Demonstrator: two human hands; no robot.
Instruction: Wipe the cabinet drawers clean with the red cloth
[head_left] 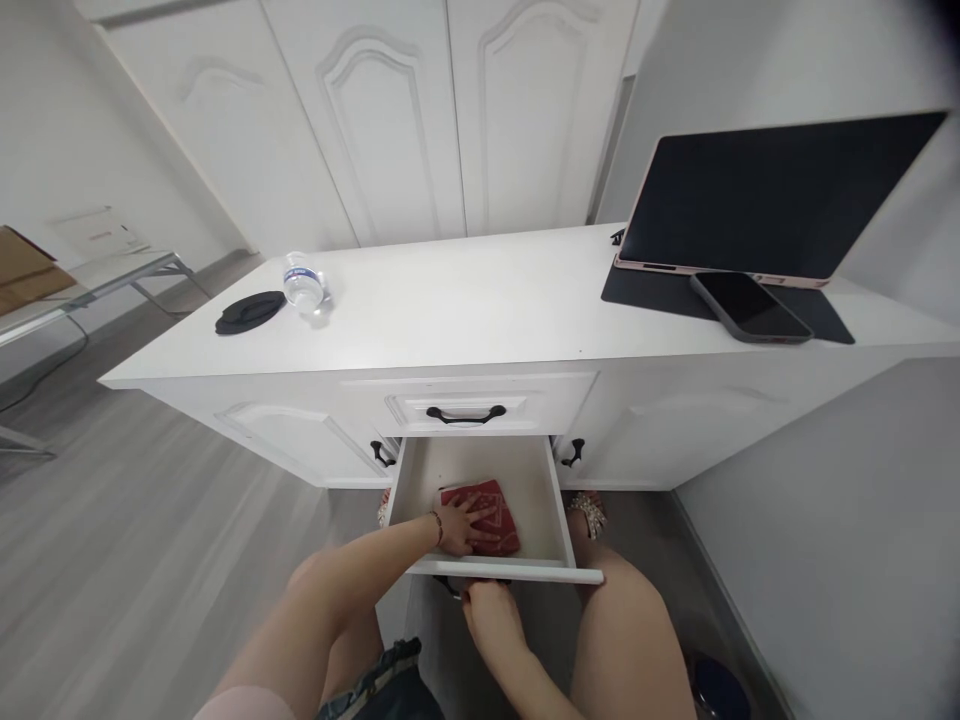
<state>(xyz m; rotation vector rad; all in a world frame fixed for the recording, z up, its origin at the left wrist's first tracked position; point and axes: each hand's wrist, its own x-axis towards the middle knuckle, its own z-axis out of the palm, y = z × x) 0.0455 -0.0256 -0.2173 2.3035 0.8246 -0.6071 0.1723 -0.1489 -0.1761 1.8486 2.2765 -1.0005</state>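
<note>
A drawer [559,500] in the white cabinet is pulled out toward me. On its floor lies a folded red bandana [504,510] with a pale printed pattern. My left hand [456,526] rests flat on the bandana, fingers spread, reaching in over the drawer's left side. Below the drawer front, my right hand [486,600] is closed around the dark drawer handle [448,586], of which only the left end shows clearly; most of those fingers are hidden.
The white cabinet top [465,300] carries a clear plastic bottle [303,287], a black flat item [250,312], a tablet [772,200] and a phone [750,305]. A shut drawer with a black handle [466,414] is above the pulled-out one. My knees flank the drawer.
</note>
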